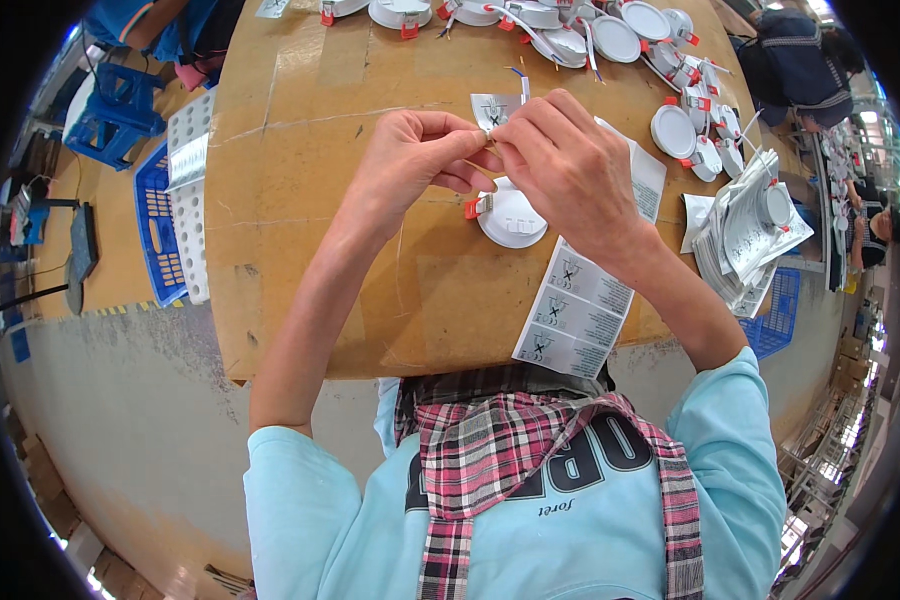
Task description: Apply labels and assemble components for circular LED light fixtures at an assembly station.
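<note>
Brown table [300,200]: left hand [410,150] and right hand [570,165], fingertips pinched, apparently hold a silver label [492,106]; judged light, flexible, easily creased; grip its edges.

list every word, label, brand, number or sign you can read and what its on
I won't copy wording, but print shows here:
Light-blue cloth shirt: large dark lettering, partly covered, and a smaller readable line.
Long silvery-white label sheet: repeated black cross pictograms; fine print too small to read.
Small silvery label: black cross pictogram; nothing else readable.
Round white lamp: faint marks, too small.
Pile of whitish sheets: print too small.
</note>
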`<state>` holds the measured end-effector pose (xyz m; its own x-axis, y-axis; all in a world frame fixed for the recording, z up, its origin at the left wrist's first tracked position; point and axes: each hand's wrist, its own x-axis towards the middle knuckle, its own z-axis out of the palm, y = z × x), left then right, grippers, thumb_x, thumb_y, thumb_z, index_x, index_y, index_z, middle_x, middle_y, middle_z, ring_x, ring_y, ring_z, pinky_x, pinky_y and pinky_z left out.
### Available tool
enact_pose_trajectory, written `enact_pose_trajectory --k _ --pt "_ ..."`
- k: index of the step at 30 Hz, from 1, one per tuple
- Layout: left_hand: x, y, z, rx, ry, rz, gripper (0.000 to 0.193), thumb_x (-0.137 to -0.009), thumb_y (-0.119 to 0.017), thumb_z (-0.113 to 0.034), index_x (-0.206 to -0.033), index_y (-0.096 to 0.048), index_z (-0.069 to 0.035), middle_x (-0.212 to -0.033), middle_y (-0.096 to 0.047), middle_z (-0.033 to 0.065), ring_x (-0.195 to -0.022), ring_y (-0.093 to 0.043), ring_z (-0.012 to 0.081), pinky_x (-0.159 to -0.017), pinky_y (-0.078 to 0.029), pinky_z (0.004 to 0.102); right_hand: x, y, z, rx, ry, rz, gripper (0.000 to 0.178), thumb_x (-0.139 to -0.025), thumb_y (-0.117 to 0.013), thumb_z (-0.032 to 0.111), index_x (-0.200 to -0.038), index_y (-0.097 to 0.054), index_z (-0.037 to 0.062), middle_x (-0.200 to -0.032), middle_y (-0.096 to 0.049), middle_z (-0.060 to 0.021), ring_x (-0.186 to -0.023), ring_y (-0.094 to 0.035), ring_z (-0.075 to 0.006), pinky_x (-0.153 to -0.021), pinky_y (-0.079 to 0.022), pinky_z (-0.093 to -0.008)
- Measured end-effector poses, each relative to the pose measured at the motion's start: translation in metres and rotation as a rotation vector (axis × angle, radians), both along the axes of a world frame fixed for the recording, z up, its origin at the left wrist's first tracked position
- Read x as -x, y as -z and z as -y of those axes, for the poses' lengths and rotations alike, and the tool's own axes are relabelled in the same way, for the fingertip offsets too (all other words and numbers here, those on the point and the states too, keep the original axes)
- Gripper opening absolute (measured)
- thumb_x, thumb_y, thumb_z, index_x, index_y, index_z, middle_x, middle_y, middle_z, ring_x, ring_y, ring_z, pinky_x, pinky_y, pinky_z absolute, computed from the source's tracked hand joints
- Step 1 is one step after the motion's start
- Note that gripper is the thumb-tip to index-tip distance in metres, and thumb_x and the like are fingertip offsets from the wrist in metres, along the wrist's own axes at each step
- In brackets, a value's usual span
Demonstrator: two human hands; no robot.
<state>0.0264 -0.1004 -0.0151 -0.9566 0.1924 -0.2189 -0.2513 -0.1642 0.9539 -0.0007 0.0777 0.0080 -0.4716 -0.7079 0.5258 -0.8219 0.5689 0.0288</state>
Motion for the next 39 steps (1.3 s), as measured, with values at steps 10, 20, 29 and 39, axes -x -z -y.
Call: enact_pose_trajectory --k 10,20,29,39 --pt "0.0 0.0 -0.001 0.038 0.01 -0.017 0.021 -0.087 -0.059 -0.019 -0.09 -0.067 0.001 -0.079 -0.069 0.0106 -0.056 -0.062 0.0082 -0.055 -0.049 0.0189 0.0 -0.003 -0.004 -0.049 -0.026 0.016 0.008 -0.068 -0.064 0.006 -0.068 -0.057 0.0041 -0.073 -0.051 -0.0029 -0.076 -0.054 -0.0163 -0.055 -0.048 -0.028" --pt "0.001 0.004 -0.003 0.016 0.002 -0.002 0.019 -0.087 -0.059 -0.017 -0.088 -0.066 0.001 -0.078 -0.068 0.0099 -0.055 -0.06 0.0073 -0.054 -0.049 0.0188 0.002 -0.003 -0.002 -0.1 -0.042 -0.031 0.01 -0.066 -0.065 0.007 -0.065 -0.055 0.0049 -0.071 -0.05 -0.0027 -0.074 -0.052 -0.0156 -0.055 -0.047 -0.0275" --pt "0.002 0.002 -0.002 0.006 0.018 -0.02 0.02 -0.089 -0.059 -0.017 -0.091 -0.066 0.001 -0.079 -0.068 0.0099 -0.058 -0.062 0.0089 -0.057 -0.05 0.0198 0.011 -0.002 -0.006 0.22 -0.007 0.399 0.007 -0.074 -0.065 0.009 -0.071 -0.059 0.0045 -0.072 -0.057 -0.0043 -0.073 -0.057 -0.0187 -0.059 -0.047 -0.0326" --pt "0.002 0.006 -0.002 -0.032 0.045 -0.022 0.022 -0.09 -0.059 -0.02 -0.094 -0.066 0.001 -0.082 -0.069 0.0107 -0.061 -0.064 0.01 -0.059 -0.052 0.0211 0.014 0.0 -0.012 0.041 -0.113 0.134 0.005 -0.072 -0.063 0.006 -0.07 -0.059 0.0042 -0.074 -0.055 -0.004 -0.074 -0.054 -0.0184 -0.057 -0.048 -0.03"
